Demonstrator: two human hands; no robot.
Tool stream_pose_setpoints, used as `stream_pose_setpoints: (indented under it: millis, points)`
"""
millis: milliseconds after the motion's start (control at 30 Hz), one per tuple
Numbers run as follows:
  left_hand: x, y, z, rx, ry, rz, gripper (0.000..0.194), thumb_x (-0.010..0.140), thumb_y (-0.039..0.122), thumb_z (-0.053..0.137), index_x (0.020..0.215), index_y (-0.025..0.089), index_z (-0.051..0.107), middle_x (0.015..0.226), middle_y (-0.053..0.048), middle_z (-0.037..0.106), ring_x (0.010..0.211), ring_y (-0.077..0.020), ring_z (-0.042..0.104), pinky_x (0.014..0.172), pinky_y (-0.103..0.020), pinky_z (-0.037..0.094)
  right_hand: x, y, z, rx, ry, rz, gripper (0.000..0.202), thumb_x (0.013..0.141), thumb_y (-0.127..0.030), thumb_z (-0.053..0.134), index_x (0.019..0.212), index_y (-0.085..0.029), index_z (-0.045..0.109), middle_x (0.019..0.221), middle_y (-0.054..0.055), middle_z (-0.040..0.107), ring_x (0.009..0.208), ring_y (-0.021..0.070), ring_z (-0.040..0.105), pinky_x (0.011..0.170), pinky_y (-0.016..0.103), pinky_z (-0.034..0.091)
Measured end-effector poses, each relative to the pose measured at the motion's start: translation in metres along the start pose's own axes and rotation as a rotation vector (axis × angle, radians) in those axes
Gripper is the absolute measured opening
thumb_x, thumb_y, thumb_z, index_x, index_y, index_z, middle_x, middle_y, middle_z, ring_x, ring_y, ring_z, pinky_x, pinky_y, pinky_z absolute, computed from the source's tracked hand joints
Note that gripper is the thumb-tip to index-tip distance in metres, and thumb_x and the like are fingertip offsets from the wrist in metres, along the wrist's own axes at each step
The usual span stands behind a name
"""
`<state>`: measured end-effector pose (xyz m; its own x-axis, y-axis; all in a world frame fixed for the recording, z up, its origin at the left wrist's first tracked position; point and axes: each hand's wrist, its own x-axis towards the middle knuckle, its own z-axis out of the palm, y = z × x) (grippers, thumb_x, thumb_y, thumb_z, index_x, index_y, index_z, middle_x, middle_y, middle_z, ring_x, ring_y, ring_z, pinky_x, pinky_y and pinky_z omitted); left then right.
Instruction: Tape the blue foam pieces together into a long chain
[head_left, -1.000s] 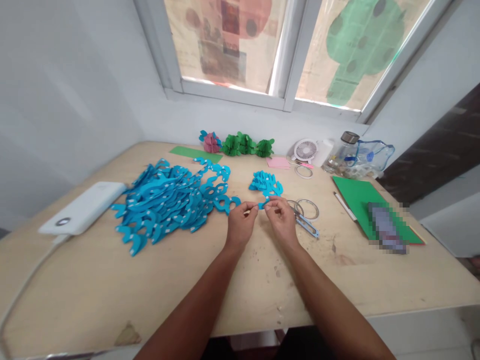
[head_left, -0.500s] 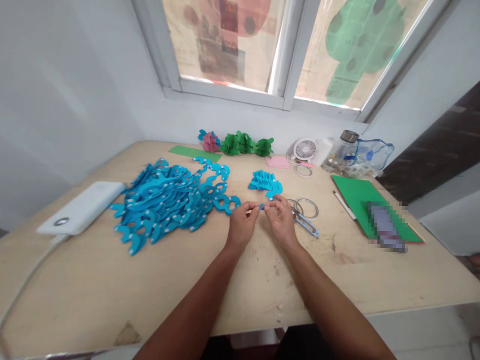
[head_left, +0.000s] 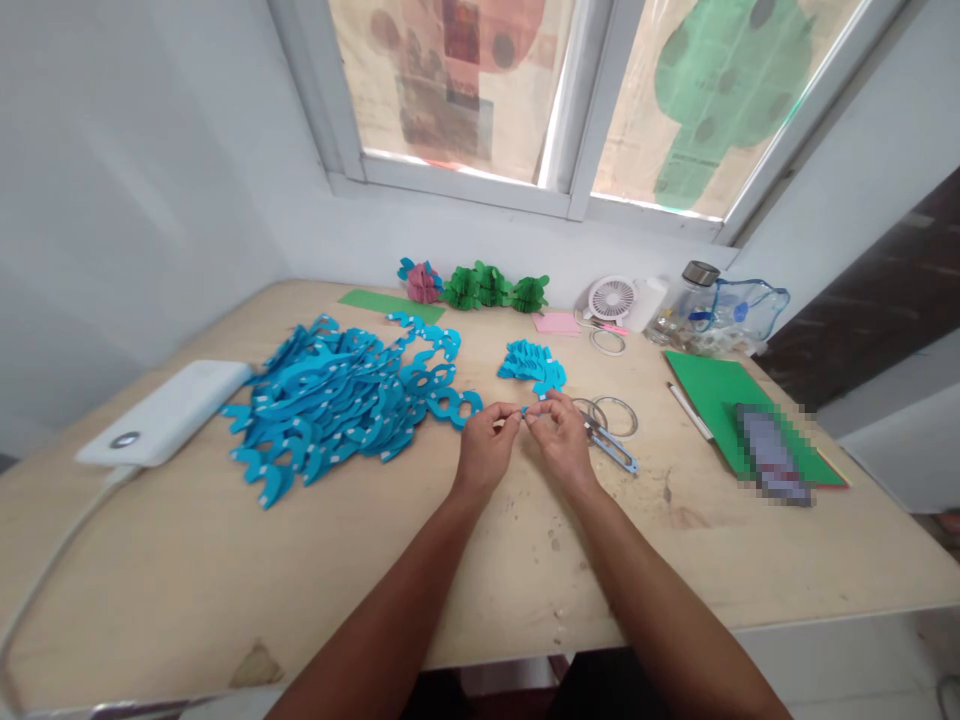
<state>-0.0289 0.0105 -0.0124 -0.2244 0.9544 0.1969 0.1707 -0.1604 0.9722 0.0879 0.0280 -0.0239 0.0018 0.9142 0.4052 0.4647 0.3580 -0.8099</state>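
Between my fingertips is a small blue paper piece (head_left: pixel 524 411), mostly covered by the fingers. My left hand (head_left: pixel 486 447) pinches it from the left, and my right hand (head_left: pixel 560 440) pinches it from the right, both just above the table. To the left lies a large heap of blue curved paper pieces (head_left: pixel 330 400) with small white patches; its right end comes close to my left hand. Just beyond my hands sits a smaller row of blue paper pieces (head_left: pixel 531 364). A light-blue cutter (head_left: pixel 613 448) lies beside my right hand, near rolls of tape (head_left: pixel 616 416).
A white power bank (head_left: pixel 169 412) with a cable lies at the left. Green folded paper figures (head_left: pixel 487 287) and a small fan (head_left: pixel 611 300) stand along the wall. At the right are a bottle (head_left: pixel 694 290), a pen (head_left: pixel 689 411) and green sheets (head_left: pixel 720 400) under a blurred object.
My fingers have shifted very slightly around the small blue piece. Everything else stays where it was, apart from a tiny camera shift.
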Motion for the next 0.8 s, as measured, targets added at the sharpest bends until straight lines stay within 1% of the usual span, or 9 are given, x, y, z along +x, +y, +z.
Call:
stream_pose_setpoints:
  millis: [133,333,567,800]
  points:
    - [-0.0006,-0.0013,0.0001,0.012,0.001,0.0,0.018,0.075,0.023,0.051,0.075,0.016,0.067,0.08,-0.005,0.069,0.075,-0.016,0.061,0.069,-0.026,0.048,-0.0011,-0.0005,-0.0001,-0.052,-0.01,-0.05,0.011,0.077,-0.028,0.056,0.075,-0.02,0.063,0.102,0.009,0.057,0.107,0.0248,0.048,0.093,0.041,0.034]
    - [-0.0015,-0.0025,0.0003,0.043,-0.023,0.03,0.019,0.077,0.022,0.049,0.079,0.016,0.067,0.085,-0.006,0.069,0.079,-0.0166,0.061,0.07,-0.027,0.048,-0.0044,-0.0012,0.0007,-0.107,0.016,-0.085,0.011,0.079,-0.028,0.053,0.077,-0.02,0.061,0.105,0.009,0.054,0.106,0.0238,0.046,0.093,0.04,0.034]
    - [-0.0007,-0.0065,0.0006,0.071,-0.052,0.038,0.02,0.078,0.022,0.048,0.081,0.015,0.067,0.089,-0.008,0.069,0.084,-0.0188,0.062,0.073,-0.03,0.047,-0.0054,-0.0001,0.0011,-0.163,0.02,-0.13,0.011,0.08,-0.027,0.051,0.08,-0.02,0.059,0.104,0.01,0.053,0.107,0.0252,0.044,0.093,0.042,0.033]
    - [-0.0019,-0.001,-0.0007,0.182,-0.055,0.083,0.022,0.08,0.019,0.045,0.081,0.016,0.067,0.091,-0.009,0.069,0.087,-0.0197,0.061,0.075,-0.03,0.046,-0.0059,0.0015,0.0016,-0.197,0.016,-0.151,0.01,0.081,-0.025,0.048,0.081,-0.021,0.058,0.102,0.01,0.054,0.108,0.026,0.041,0.094,0.044,0.031]
